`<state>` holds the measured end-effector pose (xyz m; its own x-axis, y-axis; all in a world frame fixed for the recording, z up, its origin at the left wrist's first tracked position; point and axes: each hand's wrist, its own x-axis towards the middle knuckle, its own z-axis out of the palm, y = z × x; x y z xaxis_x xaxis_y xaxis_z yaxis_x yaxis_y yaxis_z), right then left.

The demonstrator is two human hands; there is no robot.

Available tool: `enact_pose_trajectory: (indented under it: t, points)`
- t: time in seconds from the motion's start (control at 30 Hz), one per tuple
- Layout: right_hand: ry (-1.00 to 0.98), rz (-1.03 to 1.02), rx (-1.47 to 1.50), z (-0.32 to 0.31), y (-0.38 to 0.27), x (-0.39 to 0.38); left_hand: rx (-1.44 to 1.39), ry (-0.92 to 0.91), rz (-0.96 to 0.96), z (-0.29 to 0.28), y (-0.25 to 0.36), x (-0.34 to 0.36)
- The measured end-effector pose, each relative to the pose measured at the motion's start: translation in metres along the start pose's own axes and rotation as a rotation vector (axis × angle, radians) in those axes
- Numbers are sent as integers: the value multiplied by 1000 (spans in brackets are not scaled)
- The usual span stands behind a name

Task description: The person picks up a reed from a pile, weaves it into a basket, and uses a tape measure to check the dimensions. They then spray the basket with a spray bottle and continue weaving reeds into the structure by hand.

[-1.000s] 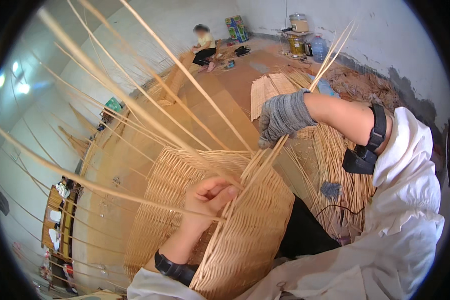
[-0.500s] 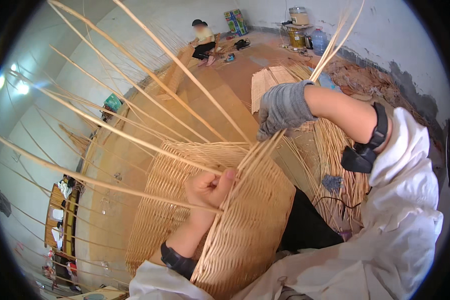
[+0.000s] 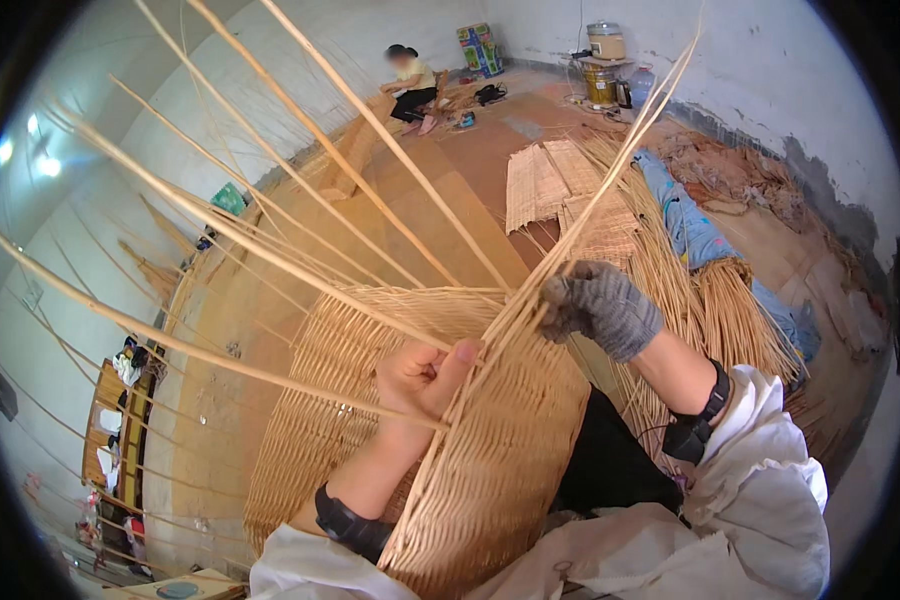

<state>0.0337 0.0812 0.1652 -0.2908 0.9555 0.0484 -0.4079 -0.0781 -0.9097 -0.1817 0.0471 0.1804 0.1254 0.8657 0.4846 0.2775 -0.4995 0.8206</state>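
A half-woven wicker basket (image 3: 510, 440) leans in my lap, its long pale stakes fanning out up and left from the rim. My left hand (image 3: 425, 378), bare, reaches inside it and is closed at the rim, thumb pressed on the wicker rods. My right hand (image 3: 602, 312), in a grey glove, is just outside the far right part of the rim. Its fingers are curled round the base of the bundle of wicker rods (image 3: 615, 175), which slants up to the right. The glove partly hides what its fingertips pinch.
Loose rods (image 3: 660, 290) and woven panels (image 3: 545, 180) lie on the floor to the right, beside a blue cloth (image 3: 670, 205). Another person (image 3: 412, 88) sits working at the back. A wooden bench (image 3: 120, 430) stands on the left. Stakes jut widely leftward.
My right hand has come down from above the rods to beside the rim, its forearm now lower. The rod bundle shows uncovered above it. My left hand stays at the rim.
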Motion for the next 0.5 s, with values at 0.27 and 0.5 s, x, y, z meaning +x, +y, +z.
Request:
enact_pose_trajectory:
  t: [0.27,0.5]
  points:
    - [63,-603,-660,20,-97,15,-11,-293,-19,-10,12,10]
    - [-169,-1305,-1313,92,-97,61,-88,-279,-144,-7,10,13]
